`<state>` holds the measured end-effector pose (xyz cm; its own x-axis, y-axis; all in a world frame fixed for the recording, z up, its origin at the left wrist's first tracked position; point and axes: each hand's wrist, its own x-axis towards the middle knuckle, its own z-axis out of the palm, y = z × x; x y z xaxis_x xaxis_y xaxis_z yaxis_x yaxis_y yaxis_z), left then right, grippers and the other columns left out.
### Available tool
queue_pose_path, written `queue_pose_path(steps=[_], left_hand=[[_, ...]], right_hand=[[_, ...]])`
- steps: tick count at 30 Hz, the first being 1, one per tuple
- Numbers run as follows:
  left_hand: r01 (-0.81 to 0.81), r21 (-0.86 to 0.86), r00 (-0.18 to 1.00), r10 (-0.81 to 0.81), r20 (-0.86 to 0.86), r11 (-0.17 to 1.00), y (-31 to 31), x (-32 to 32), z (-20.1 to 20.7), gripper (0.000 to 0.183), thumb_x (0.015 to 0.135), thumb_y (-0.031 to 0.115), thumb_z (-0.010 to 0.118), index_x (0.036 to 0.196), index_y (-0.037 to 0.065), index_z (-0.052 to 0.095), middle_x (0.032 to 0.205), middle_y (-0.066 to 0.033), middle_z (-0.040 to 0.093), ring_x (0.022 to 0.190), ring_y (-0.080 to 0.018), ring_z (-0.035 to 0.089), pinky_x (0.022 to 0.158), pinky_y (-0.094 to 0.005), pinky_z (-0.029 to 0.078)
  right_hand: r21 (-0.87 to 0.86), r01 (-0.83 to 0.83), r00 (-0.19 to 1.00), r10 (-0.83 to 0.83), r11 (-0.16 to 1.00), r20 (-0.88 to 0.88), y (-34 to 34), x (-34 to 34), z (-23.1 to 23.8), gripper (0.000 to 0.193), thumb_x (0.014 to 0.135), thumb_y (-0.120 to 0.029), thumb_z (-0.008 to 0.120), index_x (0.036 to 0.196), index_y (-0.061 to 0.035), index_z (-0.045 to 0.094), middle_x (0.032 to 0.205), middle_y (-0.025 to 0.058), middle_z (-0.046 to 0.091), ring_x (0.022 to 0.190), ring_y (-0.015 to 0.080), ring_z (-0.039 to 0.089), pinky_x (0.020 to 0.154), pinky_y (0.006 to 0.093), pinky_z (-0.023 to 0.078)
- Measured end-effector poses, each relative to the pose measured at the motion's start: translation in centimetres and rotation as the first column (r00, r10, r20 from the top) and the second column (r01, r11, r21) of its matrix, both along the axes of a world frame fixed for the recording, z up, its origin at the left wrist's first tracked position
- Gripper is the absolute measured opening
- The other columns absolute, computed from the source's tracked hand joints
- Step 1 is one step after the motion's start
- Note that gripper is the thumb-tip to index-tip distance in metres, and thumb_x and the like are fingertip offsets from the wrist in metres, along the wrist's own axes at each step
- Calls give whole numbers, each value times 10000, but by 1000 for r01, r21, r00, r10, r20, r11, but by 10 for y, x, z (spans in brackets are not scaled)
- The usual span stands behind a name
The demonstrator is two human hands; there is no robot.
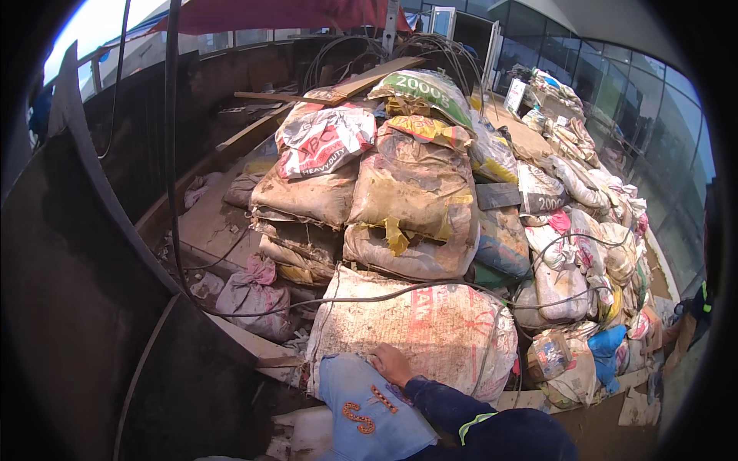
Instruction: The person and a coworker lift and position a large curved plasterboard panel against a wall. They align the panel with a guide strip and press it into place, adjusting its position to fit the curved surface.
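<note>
My right hand (pixel 392 366) presses against the front of a large dirty white woven sack (pixel 407 330) with faded red print. Its back faces up, and its fingers appear curled into the sack's fabric; the fingertips are hidden. The arm, in a dark navy sleeve (pixel 453 407) with a reflective band, comes in from the lower right. Just left of the hand, a knee in light blue jeans (pixel 361 419) with orange patterned patches is close against the sack. A black cable (pixel 361 300) crosses the sack's top. My left hand is not in view.
Stacked filled bags (pixel 415 188) rise behind the sack, and more bags (pixel 576 246) run along the right. Dark metal panels (pixel 77 300) stand at left. Wooden planks (pixel 369 79) lie at the back. Another person's hand (pixel 680 330) shows at the right edge.
</note>
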<state>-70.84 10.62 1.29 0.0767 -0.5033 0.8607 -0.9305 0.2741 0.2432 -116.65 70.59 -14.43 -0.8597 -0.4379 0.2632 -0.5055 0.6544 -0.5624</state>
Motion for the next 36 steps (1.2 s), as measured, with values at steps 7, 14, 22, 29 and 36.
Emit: queue_pose_path(steps=[7,14,22,29,36], left_hand=[[70,145,968,-102,229,987,38,49,47,501,851,430,722,1193,78,621,1131,-182,613,1041,-405,581,864,-515,480],[20,265,715,-199,670,964,68,77,81,338,840,294,753,1092,104,628,1025,-167,626,955,-399,610,773,-477,508],[67,707,853,-408,325,704,85,36,105,299,818,196,758,978,82,532,934,-157,550,842,-360,623,692,-454,512],[-62,292,819,-118,561,954,101,19,109,266,791,197,761,1015,142,629,985,-80,613,845,-350,652,681,-452,526],[-71,351,871,-114,478,934,127,19,112,262,785,144,769,1000,133,619,953,-63,591,806,-298,660,654,-417,519]], right_hand=[[124,-189,977,200,974,-77,-54,-52,-17,171,873,-162,588,986,-52,652,940,138,583,897,342,573,807,443,452],[336,-310,919,370,890,-133,-50,-23,-63,250,892,-204,628,1017,11,652,927,181,603,895,362,576,774,456,454],[466,-243,931,339,851,-134,-73,-21,-35,285,935,-242,597,989,32,655,970,203,600,932,381,564,848,480,427],[479,-196,948,291,855,-131,-71,-8,-34,281,963,-262,559,1028,2,632,1002,187,587,959,376,554,864,485,418],[402,-210,955,276,891,-113,-80,-4,-20,205,912,-203,602,1011,-26,635,996,158,572,955,352,549,865,473,413]])
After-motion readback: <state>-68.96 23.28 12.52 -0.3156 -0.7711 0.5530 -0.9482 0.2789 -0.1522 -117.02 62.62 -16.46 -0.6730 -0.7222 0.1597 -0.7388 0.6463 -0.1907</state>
